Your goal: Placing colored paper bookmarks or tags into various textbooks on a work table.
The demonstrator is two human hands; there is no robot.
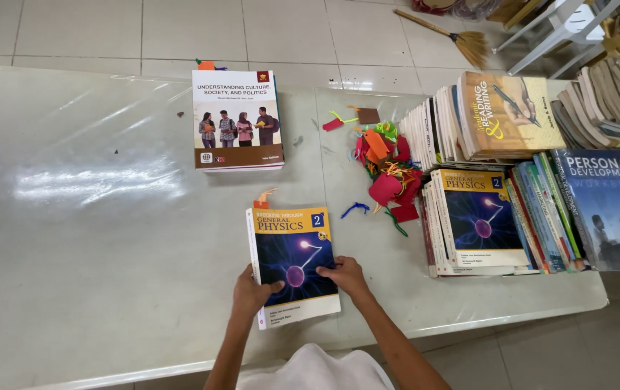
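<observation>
Head camera, single view: worn on the person's head; faces steeply down and forward over the white table; near enough that both forearms enter at the bottom edge; tiled floor fills the far top; no second view shares the scene.
</observation>
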